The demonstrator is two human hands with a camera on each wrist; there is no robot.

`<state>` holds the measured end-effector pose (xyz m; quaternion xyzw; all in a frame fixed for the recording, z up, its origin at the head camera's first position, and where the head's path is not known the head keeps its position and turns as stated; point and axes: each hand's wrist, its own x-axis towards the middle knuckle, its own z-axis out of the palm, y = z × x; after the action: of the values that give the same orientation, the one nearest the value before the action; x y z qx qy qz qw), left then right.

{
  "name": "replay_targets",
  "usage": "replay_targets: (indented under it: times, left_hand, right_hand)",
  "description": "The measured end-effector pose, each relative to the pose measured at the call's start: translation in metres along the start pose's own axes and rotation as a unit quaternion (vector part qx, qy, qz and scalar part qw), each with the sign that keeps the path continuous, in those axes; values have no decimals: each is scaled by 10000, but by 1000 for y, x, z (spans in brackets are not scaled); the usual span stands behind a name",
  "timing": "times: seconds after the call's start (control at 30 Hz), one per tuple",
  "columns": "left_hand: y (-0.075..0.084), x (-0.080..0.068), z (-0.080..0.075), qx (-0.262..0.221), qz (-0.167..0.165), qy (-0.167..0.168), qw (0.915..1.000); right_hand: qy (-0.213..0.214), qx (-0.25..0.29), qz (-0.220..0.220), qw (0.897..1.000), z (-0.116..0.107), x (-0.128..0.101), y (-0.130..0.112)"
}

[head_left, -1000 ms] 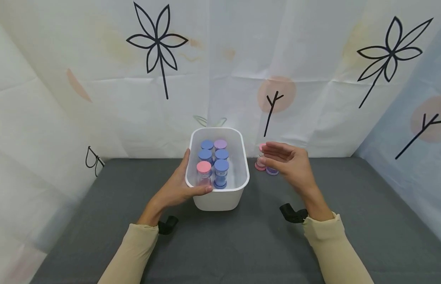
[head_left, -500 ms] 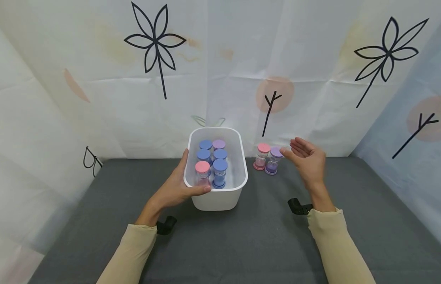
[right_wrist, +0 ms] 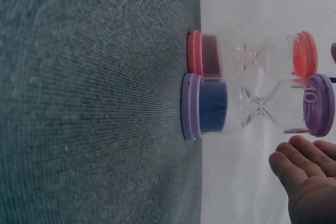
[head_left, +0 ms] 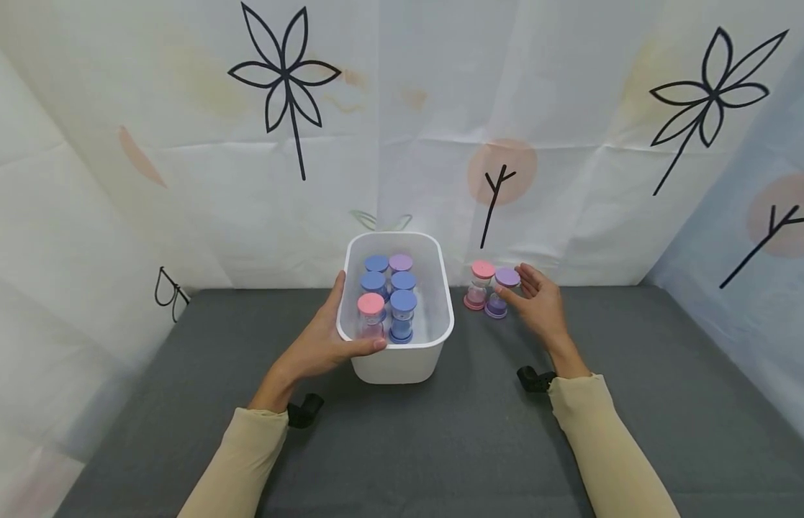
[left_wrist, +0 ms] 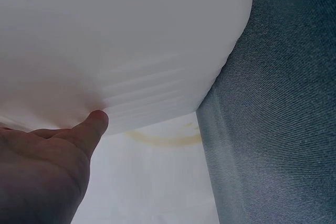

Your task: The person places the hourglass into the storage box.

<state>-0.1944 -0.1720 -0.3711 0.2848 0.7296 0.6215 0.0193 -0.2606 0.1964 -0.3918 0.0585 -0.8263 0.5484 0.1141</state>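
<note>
My left hand (head_left: 327, 331) grips a white plastic bin (head_left: 402, 367) at its near left corner, thumb along the front rim and fingers on the left wall. In the left wrist view, a fingertip (left_wrist: 97, 119) presses the bin's wall (left_wrist: 157, 35). Several sand timers with blue caps (head_left: 403, 301), one pink-capped timer (head_left: 371, 306) and one lilac-capped timer (head_left: 401, 263) stand inside. Right of the bin, my right hand (head_left: 538, 306) has its thumb and fingers spread around the cap of a purple sand timer (right_wrist: 212, 106). Beside that timer stands a pink one (right_wrist: 210, 56). Both are upright on the table.
The dark grey cloth-covered table (head_left: 402, 453) runs back to a white patterned curtain (head_left: 427, 180) close behind the bin and timers. A black wrist mount (head_left: 534, 379) projects inward from my right wrist, another (head_left: 304, 411) from my left.
My right hand first drew back to the right, uncovering the pink and purple timers, then came in again around the purple cap. My left hand and the bin stayed put.
</note>
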Motion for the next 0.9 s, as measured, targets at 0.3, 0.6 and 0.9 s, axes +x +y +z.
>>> replay_targets:
  times: [0.3,0.6,0.9]
  left_hand:
    - [1,1,1,-21,45,-39,10000]
    - [1,-1,0,54,23,-18,10000]
    - [1,0,0,-51,61,-33,10000]
  right_hand:
    - [-146,-228,49,9996,2,5,2]
    - [364,-637,120,9972,5,1,-3]
    - [239,-1017,181,9944,-6,-7,-31]
